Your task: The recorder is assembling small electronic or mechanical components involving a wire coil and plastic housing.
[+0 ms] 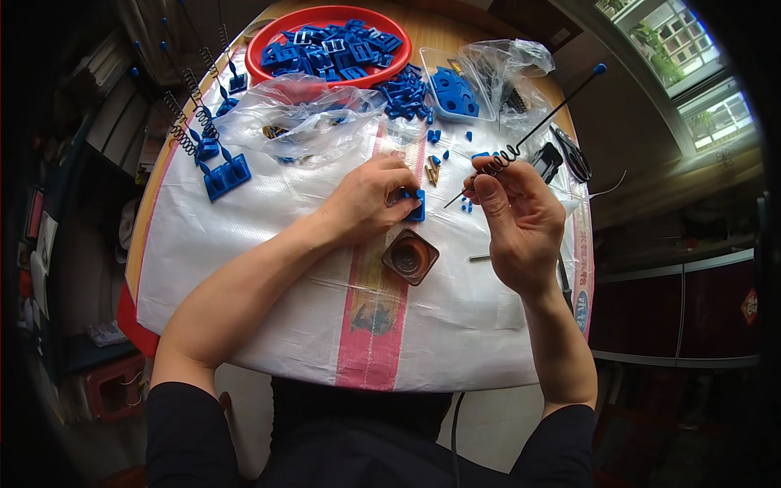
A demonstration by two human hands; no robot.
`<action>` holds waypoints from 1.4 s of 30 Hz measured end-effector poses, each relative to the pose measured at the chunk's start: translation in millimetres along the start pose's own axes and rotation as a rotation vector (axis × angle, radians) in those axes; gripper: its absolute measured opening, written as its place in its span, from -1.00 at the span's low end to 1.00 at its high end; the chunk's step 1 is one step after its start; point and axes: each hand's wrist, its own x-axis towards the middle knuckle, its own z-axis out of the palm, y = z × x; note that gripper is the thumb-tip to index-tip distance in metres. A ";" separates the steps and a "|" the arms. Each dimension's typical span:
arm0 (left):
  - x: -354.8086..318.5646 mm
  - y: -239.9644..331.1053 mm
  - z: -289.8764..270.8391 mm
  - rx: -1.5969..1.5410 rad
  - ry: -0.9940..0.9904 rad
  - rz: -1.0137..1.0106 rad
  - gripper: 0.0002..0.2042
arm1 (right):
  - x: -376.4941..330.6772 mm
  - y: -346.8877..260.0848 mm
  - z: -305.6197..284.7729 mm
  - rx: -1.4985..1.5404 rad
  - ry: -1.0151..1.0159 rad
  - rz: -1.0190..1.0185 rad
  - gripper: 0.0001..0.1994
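My right hand (525, 224) is closed on a black wire with a coiled spring section (533, 130). The wire's long straight end rises to the upper right and carries a blue tip (599, 69); its short bare end points down to the left. My left hand (373, 198) pinches a small blue plastic part (418, 206) against the white sheet, and the fingers hide some of it. Just below that part stands a square brown container (411, 257) with a round hollow. Between the hands lie several brass-coloured screws (433, 171) and tiny blue pieces (467, 205).
A red basin (254, 55) of blue plastic parts stands at the back, with loose blue parts (404, 93) beside it. Clear bags (309, 114) and a plastic box (435, 61) lie nearby. Blue bases with spring wires (226, 177) stand left; black-handled scissors (572, 154) lie right.
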 end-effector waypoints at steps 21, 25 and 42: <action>-2.6 -4.8 7.3 -0.051 0.065 0.017 -0.87 | 16.0 47.4 20.9 -0.038 -0.020 -0.040 -0.81; -2.4 -6.7 6.8 -0.010 0.049 0.044 -0.86 | 15.8 50.4 21.1 -0.034 -0.021 -0.034 -0.81; -1.2 -5.1 4.6 -0.003 0.025 0.025 -0.86 | 17.6 47.7 17.9 -0.189 -0.092 -0.108 -0.83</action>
